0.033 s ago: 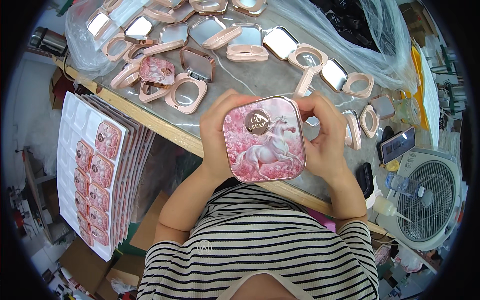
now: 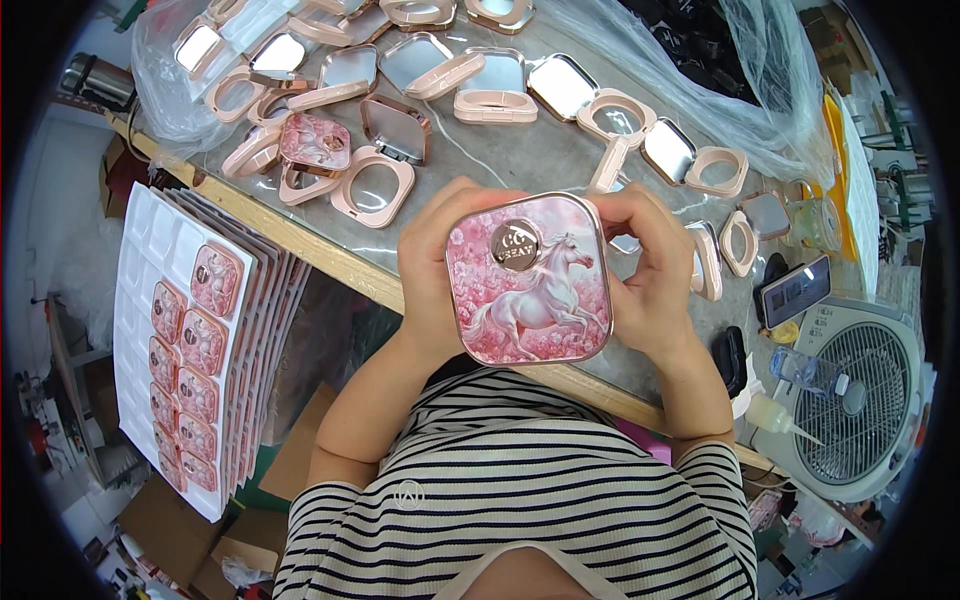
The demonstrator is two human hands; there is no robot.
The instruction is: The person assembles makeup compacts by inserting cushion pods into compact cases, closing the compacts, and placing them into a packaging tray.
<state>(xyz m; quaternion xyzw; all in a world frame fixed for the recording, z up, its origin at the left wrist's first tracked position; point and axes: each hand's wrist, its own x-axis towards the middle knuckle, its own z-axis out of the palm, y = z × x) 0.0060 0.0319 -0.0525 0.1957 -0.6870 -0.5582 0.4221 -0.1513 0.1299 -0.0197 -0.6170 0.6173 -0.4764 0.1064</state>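
Observation:
A closed compact case is held up close above the table's front edge, its lid facing up. The lid is pink with a white horse, flowers and a round metallic badge, inside a rose-gold rim. My left hand grips the case's left side, most fingers hidden behind it. On the right side my right hand pinches the edge, with thumb and bent forefinger showing. Just beyond my hands lie open pale-pink compacts, among them one with a round ring base. Another horse-lidded compact rests on this group.
A stack of white trays holding horse-lidded compacts stands left of the table. Open mirrored compacts spread across the far side beside clear plastic sheeting. At right are a phone, a squeeze bottle and a fan.

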